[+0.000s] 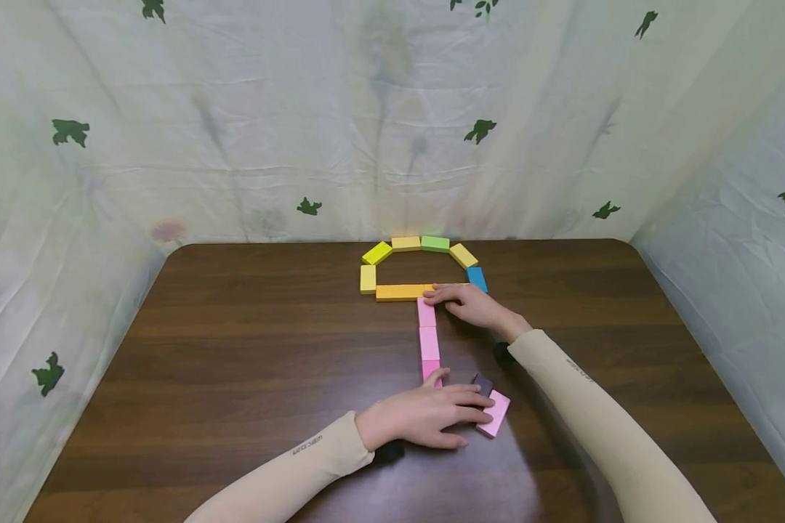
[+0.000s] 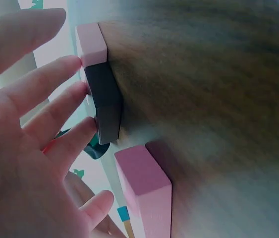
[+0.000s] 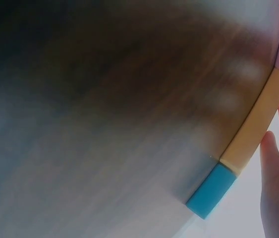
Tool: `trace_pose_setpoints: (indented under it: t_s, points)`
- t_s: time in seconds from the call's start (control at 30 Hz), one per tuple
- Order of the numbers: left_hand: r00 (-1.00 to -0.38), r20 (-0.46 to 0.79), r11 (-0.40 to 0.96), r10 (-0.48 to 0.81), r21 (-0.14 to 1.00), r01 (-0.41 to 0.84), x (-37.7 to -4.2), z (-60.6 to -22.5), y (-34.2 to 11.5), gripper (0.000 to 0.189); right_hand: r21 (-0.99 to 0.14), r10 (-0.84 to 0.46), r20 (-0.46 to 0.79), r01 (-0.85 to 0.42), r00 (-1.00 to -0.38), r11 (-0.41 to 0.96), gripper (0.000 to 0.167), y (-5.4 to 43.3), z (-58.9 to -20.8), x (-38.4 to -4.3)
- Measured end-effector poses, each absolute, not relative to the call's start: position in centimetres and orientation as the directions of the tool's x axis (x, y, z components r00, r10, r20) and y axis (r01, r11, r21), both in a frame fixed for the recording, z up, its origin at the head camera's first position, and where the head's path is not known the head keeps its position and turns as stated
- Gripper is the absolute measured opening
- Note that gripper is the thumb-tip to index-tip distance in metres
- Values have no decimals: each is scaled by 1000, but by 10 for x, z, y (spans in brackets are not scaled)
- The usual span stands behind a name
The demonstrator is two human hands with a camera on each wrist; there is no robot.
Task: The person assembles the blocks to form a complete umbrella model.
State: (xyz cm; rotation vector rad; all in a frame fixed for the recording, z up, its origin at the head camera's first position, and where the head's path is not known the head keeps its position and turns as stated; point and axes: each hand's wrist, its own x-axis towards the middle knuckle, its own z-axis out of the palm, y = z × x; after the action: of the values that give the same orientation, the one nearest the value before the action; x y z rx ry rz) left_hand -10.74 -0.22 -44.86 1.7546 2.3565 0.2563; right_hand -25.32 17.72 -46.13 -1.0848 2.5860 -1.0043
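Note:
My right hand (image 1: 476, 305) lies over the orange blocks (image 1: 397, 293), its fingertips where that row meets the line of pink blocks (image 1: 428, 341). In the right wrist view, its fingers lie along an orange block (image 3: 255, 121) between a pink and a blue one. Spread fingers of my left hand (image 1: 421, 415) reach over a dark block (image 1: 483, 383) and a loose pink block (image 1: 496, 417). Its thumb is at the near end of the pink line. The left wrist view shows the fingertips right at the dark block (image 2: 104, 99), not curled round it.
Beyond the orange row, an arch runs through a pale yellow block (image 1: 368, 279), a bright yellow one (image 1: 377, 253), a green one (image 1: 435, 243) and a blue one (image 1: 476, 277), among others. Brown wooden table (image 1: 248, 349); a white leaf-patterned curtain (image 1: 268, 131) hangs behind it.

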Motion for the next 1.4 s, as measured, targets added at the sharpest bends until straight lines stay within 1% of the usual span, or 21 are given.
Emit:
trace_pose_setpoints:
  t_s: [0.2, 0.37, 0.47, 0.67, 0.9, 1.03, 1.17, 1.27, 1.4]
  points:
    - [-269, -36, 269, 962, 277, 923, -109, -448, -2, 41, -645, -674, 80, -553, -735, 527, 38, 177, -461, -253]
    - [-296, -37, 296, 954, 244, 923, -105, -448, 3, 50, -659, -667, 62, -532, -743, 531, 38, 177, -462, -253]
    - [-299, -39, 300, 953, 209, 931, -102, -448, 9, 53, -661, -664, 54, -525, -746, 536, 38, 177, -462, -253]
    - [-272, -8, 269, 962, 180, 946, -99, -450, 15, 48, -661, -663, 46, -521, -747, 541, 38, 176, -461, -252]
    - [-225, 10, 219, 974, 198, 955, -100, -450, 10, 41, -651, -670, 73, -544, -739, 529, 39, 176, -462, -254]
    - [-206, -8, 204, 978, 196, 959, -98, -448, 6, 45, -653, -669, 70, -541, -740, 530, 39, 176, -462, -254]
    - [-194, -5, 193, 981, 155, 969, -95, -448, 6, 51, -655, -668, 73, -541, -740, 528, 39, 177, -463, -254]
    - [-181, 11, 178, 983, 137, 974, -93, -449, 7, 51, -658, -666, 73, -538, -742, 527, 39, 177, -463, -254]
    - [-177, 29, 171, 984, 155, 973, -92, -450, 5, 48, -658, -663, 65, -532, -746, 533, 39, 177, -462, -254]
